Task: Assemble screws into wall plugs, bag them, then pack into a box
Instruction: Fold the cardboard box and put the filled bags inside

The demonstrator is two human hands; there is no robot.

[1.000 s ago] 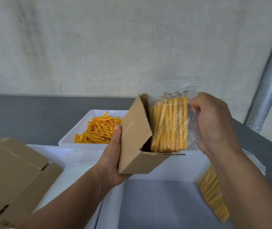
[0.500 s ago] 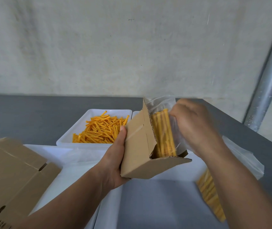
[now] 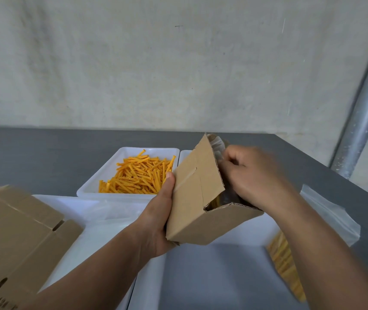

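Note:
My left hand (image 3: 158, 220) grips a small open cardboard box (image 3: 196, 198), tilted with its opening facing right. My right hand (image 3: 254, 177) is at the box's mouth, fingers curled on a clear bag of orange wall plugs with screws (image 3: 217, 148) that sits almost wholly inside the box; only the bag's top edge and a sliver of orange show. A second filled bag (image 3: 288, 269) lies on the table under my right forearm. A white tray of loose orange wall plugs (image 3: 140, 175) stands behind the box.
Flat cardboard boxes (image 3: 15, 238) are stacked at the left. White trays (image 3: 102, 222) cover the grey table (image 3: 44, 153) in front of me. A metal pole (image 3: 366, 104) rises at the right against the wall.
The bag has gone from standing half out of the box to nearly all inside it. My right hand moved down and left into the box mouth. The box dropped slightly and tilted more.

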